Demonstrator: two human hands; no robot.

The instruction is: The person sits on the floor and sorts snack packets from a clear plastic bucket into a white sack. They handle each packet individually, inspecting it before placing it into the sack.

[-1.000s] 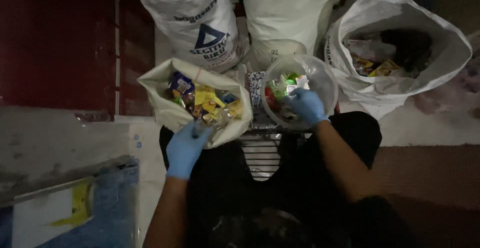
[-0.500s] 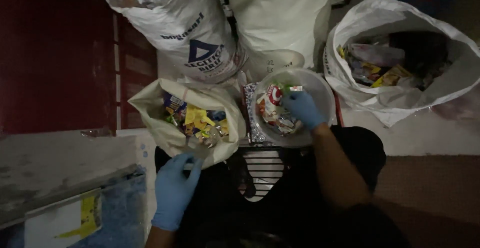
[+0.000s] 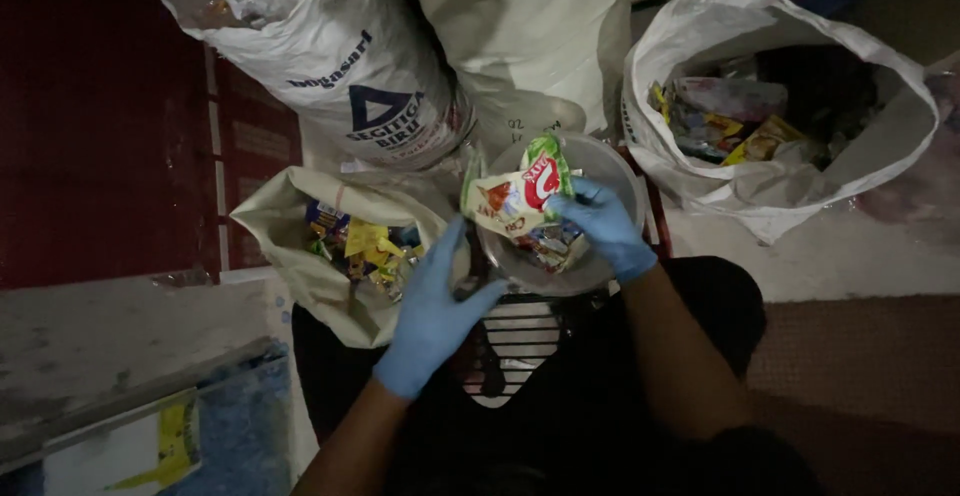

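Both my hands wear blue gloves. My right hand (image 3: 603, 226) holds up a crumpled white, green and red wrapper (image 3: 517, 194) above a clear bowl (image 3: 612, 168) with more wrappers in it. My left hand (image 3: 432, 311) is open, fingers spread, just left of the bowl and beside a small cream bag (image 3: 290, 246) full of colourful wrappers. The bowl rests over a striped black-and-white stand (image 3: 510, 341) in front of my lap.
A large white sack (image 3: 770, 26) with mixed wrappers stands open at the right. Two tall white sacks (image 3: 330, 46) stand behind the bowl. A dark red wall is at the left, a grey ledge and blue sheet (image 3: 225, 426) at lower left.
My right hand has lifted a wrapper out of the bowl. My left hand has moved up from my lap toward the bowl's left side. The view has shifted.
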